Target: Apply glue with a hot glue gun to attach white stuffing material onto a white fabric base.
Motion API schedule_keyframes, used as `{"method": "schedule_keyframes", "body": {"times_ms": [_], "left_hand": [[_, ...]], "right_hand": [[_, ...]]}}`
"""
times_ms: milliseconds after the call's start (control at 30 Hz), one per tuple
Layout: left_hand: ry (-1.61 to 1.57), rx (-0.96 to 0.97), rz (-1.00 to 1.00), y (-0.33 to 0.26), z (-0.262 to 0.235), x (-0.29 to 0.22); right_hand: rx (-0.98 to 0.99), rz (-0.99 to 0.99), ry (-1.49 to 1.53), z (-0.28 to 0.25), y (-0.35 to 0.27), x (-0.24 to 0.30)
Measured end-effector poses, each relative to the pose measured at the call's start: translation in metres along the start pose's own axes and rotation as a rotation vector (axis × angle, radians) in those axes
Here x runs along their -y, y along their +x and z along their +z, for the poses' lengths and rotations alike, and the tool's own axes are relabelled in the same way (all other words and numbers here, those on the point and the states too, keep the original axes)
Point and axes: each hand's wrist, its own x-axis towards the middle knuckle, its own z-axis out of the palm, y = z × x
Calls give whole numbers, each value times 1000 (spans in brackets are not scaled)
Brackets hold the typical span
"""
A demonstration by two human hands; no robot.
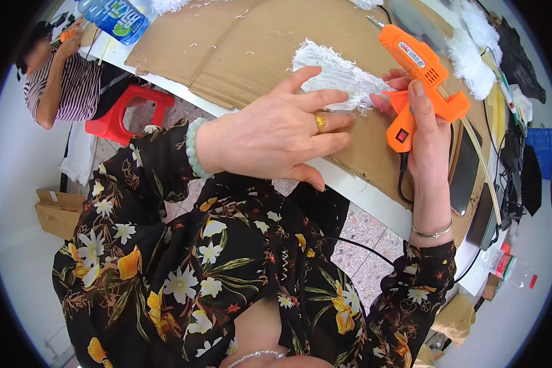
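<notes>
An orange hot glue gun (pixel 416 58) is in my right hand (pixel 428 138), its nozzle pointing up and away to the far side. A pale glue stick (pixel 477 156) trails out of its back end, and a black cord hangs from its handle. My left hand (pixel 282 126) is spread palm down, fingers apart, over the near edge of a white, frayed-edged piece of fabric (pixel 325 67). Whether its fingertips press on the fabric I cannot tell. The fabric lies on a brown cardboard sheet (pixel 239 55) covering the table.
A blue bottle (pixel 115 19) stands at the far left. Beyond it a person in a striped top (pixel 67 86) works near a red stool (pixel 129 110). White fluffy material (pixel 472 55), a dark phone (pixel 466 156) and cables crowd the right. A clear plastic bottle (pixel 514 270) lies lower right.
</notes>
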Motion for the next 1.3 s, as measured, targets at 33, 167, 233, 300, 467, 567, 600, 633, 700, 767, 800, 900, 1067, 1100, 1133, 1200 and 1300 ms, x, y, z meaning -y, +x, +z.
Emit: {"method": "schedule_keyframes", "body": {"times_ms": [33,167,233,300,467,567,600,633,700,767,800,900,1067,1100,1133,1200,1300], "left_hand": [[4,-3,-2,1,-1,1],[43,7,2,5,-2,5],[50,7,0,8,-2,6],[88,14,-5,11,-4,8],[139,73,-28,16,-7,12],[176,22,-24,15,-4,16],[189,-16,-12,15,-2,17],[188,-17,-9,16,-2,18],[154,-39,-10,18,0,21],[117,-39,-18,19,3,26],[82,-39,-29,21,5,29],[89,23,-153,7,-12,14],[-20,-92,-88,7,-12,25],[-38,-93,-47,12,-6,27],[-32,-91,-53,11,-9,21],[-1,7,30,13,-9,12],[107,-6,-64,4,-25,-12]], "right_hand": [[4,-3,-1,1,0,0],[18,-6,17,0,0,0],[25,-5,37,-2,-1,-1],[20,2,61,-3,-1,-1],[21,-6,72,-3,-1,-1],[22,-5,78,-1,-1,0],[23,-1,81,-1,-1,0],[19,-2,80,-2,-2,0],[12,-19,72,-4,-3,0],[1,-36,74,-9,-3,-1],[-6,-53,76,-12,-4,-1],[66,-86,166,-1,-8,7],[72,-85,131,-7,-11,4],[45,-68,108,-11,-13,0],[53,-68,113,-10,-12,1],[62,-46,100,-11,-13,2],[167,-62,120,3,-11,11]]}}
